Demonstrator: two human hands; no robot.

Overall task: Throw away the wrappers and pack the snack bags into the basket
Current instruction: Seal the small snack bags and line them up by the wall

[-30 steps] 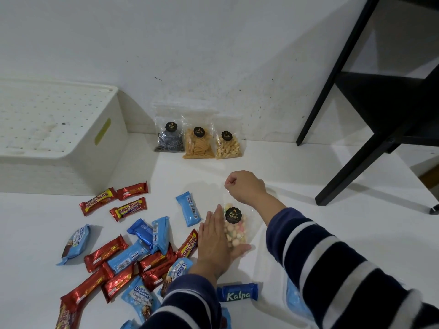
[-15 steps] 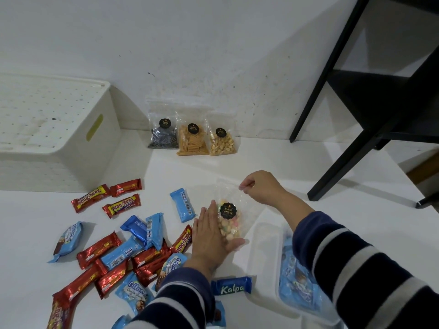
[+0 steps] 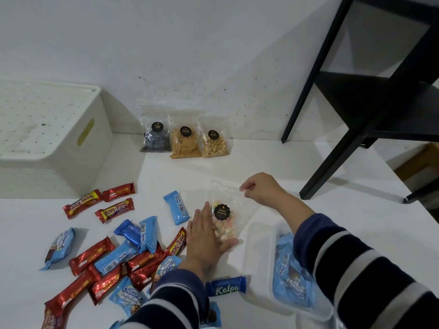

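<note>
A clear snack bag (image 3: 223,219) of small pastel biscuits with a black round label lies on the white floor in the middle. My left hand (image 3: 204,238) lies flat along the bag's left side, thumb under its lower end. My right hand (image 3: 259,189) pinches the bag's top right corner. Three more clear snack bags lean against the wall: dark spirals (image 3: 155,138), orange sticks (image 3: 185,143), pale nuts (image 3: 215,144). Several red and blue wrapped bars (image 3: 114,252) are scattered at the left. A white perforated basket (image 3: 47,136) stands upside down at the far left.
A clear plastic tub (image 3: 263,257) with blue packets inside sits under my right forearm. A blue Kalpa bar (image 3: 225,287) lies by my left sleeve. A black table's legs (image 3: 332,157) and shelf stand at the right.
My right hand has slid from a fist over the bag's top to pinching its top right corner. The left hand stays flat beside the bag. The camera has shifted slightly.
</note>
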